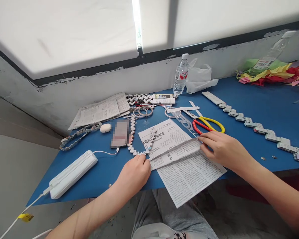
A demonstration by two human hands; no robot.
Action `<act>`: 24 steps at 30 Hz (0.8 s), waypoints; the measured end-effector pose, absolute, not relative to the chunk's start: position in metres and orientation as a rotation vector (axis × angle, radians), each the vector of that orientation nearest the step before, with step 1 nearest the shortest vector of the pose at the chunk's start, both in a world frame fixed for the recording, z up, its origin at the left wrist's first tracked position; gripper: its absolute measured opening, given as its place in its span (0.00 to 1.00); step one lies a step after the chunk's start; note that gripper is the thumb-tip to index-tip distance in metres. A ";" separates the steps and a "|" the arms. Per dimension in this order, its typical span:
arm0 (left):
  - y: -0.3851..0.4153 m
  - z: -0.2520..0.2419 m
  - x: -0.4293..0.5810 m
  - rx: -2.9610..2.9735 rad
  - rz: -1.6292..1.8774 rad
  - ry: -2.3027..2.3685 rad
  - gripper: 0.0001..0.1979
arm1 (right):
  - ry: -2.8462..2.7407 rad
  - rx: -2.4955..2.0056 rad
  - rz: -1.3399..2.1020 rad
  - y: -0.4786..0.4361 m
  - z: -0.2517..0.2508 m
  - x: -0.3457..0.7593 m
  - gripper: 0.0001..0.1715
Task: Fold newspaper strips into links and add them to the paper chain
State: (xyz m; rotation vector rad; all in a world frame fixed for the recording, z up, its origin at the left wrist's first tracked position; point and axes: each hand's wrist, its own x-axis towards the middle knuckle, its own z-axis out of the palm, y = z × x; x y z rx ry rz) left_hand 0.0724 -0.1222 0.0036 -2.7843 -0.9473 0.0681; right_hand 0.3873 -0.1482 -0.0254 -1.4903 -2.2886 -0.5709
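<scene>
Both hands are pinching a folded newspaper strip (pixel 175 153) just below the scissors (pixel 206 124)—left hand (pixel 136 172), right hand (pixel 220 147)—and should be keeping the crease taut and flat against the desk (pixel 264 106).

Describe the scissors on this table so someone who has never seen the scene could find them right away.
On the blue table, look just beyond the right hand, which pinches the folded newspaper sheet. The scissors lie there beside a clear ruler. Their red and yellow handle loops stand out from the grey paper around them.
</scene>
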 end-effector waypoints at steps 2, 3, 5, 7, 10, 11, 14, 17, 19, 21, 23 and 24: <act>-0.117 0.001 0.078 -2.780 0.018 -0.999 0.09 | -2.170 -1.560 -0.654 -0.145 -0.018 0.380 0.18; -0.115 0.000 0.080 -2.779 0.007 -1.012 0.09 | -2.119 -1.602 -0.673 -0.144 -0.014 0.377 0.17; -0.112 -0.002 0.084 -2.779 0.003 -1.013 0.08 | -2.068 -1.647 -0.670 -0.141 -0.009 0.371 0.17; -0.110 -0.003 0.085 -2.780 0.011 -0.997 0.07 | -2.150 -1.554 -0.580 -0.137 -0.006 0.365 0.17; -0.110 -0.004 0.086 -2.768 0.036 -0.966 0.05 | -2.424 -1.195 -0.334 -0.131 -0.009 0.351 0.17; -0.111 -0.004 0.086 -2.764 0.049 -0.958 0.05 | -2.489 -1.090 -0.291 -0.128 -0.012 0.346 0.16; -0.111 -0.003 0.086 -2.760 0.076 -0.939 0.05 | -2.635 -0.923 -0.280 -0.119 -0.021 0.333 0.14; -0.111 -0.003 0.085 -2.772 0.107 -0.938 0.05 | -2.707 -0.798 -0.294 -0.112 -0.026 0.333 0.15; -0.110 -0.003 0.085 -2.777 0.133 -0.964 0.06 | -2.717 -0.770 -0.305 -0.111 -0.026 0.338 0.15; -0.110 -0.004 0.084 -2.782 0.148 -0.998 0.08 | -2.721 -0.782 -0.317 -0.113 -0.025 0.344 0.17; -0.109 -0.006 0.083 -2.790 0.152 -1.018 0.08 | -2.719 -0.794 -0.333 -0.117 -0.026 0.351 0.18; -0.109 -0.007 0.083 -2.795 0.151 -1.024 0.08 | -2.716 -0.803 -0.343 -0.119 -0.027 0.355 0.18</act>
